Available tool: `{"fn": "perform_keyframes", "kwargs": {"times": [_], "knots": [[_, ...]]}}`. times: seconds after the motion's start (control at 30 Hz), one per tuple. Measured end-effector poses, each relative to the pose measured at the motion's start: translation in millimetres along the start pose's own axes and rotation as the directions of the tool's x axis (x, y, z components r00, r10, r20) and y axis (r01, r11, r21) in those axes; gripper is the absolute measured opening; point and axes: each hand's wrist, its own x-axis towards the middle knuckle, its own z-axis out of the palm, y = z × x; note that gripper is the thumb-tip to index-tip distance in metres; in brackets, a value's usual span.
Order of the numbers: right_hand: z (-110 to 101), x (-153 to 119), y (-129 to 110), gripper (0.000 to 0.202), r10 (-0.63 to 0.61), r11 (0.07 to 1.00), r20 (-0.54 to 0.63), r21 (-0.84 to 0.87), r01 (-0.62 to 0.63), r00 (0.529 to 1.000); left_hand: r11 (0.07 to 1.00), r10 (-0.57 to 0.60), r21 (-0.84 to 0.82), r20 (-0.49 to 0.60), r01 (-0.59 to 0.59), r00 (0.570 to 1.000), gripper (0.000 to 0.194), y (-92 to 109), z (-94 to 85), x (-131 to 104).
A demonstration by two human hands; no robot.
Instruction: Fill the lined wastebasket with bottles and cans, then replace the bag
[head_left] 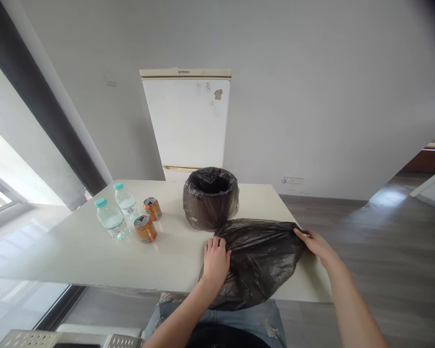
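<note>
Far left on surface (170, 268), two bottles (110, 220), clear with green caps, near each other; just right of those, two orange cans (145, 231), standing, one nearer and one farther back, with tabs up. Out of reach of both grips for now, all four left of bag (263, 263). Mid-surface, toward back: bin (210, 212) with black liner (191, 205) folded over rim, mouth up. Right in front of bin and a bit to the right: bag, black, spread flat and wrinkled, on surface at near right, with lower part past near edge over jeans (188, 311). Longest along upper edge, roughly left to right, from foot of bin to right corner; touching bin or only just in front, cannot tell. At left end of bag, left grip (216, 258), palm down with fingers curled on top, nearer to bin and cans; pinching or merely pressing, cannot tell. At right end, right grip (318, 245), narrow, with thumb over upper right corner of bag and fingers behind, apparently holding that corner. Between both grips, nearly whole width of bag; lies leftward from right grip, rightward and nearward from left grip. Nearer to bin: left grip, by far.
</note>
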Motion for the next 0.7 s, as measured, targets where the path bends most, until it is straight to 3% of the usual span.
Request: {"fn": "perform_keyframes", "kwargs": {"times": [0.1, 0.2, 0.3, 0.4, 0.53, 0.7], "knots": [[0.3, -17.8, 10.1, 0.052, -0.004, 1.0, 0.049, -0.028, 0.005, 0.999, 0.992, -0.06, -0.115, -0.007, 0.058, 0.998, 0.023, -5.4, -4.6, 3.8], [4.8, -39.4, 14.4, 0.053, -0.061, 0.994, 0.167, 0.101, 0.044, 0.984, 0.97, -0.123, -0.214, -0.02, 0.116, 0.992, 0.024, -9.8, -12.5, 9.9], [18.2, -54.9, 9.5, 0.051, -0.132, 0.979, 0.201, 0.183, 0.095, 0.971, 0.959, -0.12, -0.262, -0.041, 0.105, 0.992, 0.025, -15.7, -16.6, 14.2], [34.6, -59.7, 0.1, 0.042, -0.156, 0.948, 0.16, 0.3, 0.102, 0.975, 0.959, -0.115, -0.267, -0.063, 0.094, 0.991, 0.024, -22.3, -16.5, 15.8], [44.9, -56.4, -9.6, 0.041, -0.067, 0.873, 0.038, 0.486, 0.04, 0.997, 0.977, -0.093, -0.2, -0.079, 0.075, 0.993, 0.022, -29.3, -13.1, 16.5], [40.1, -45.9, -7.2, 0.049, -0.083, 0.908, -0.042, 0.409, 0.093, 0.996, 0.991, -0.071, -0.119, -0.099, 0.059, 0.993, 0.029, -33.7, -5.1, 20.4]]}}
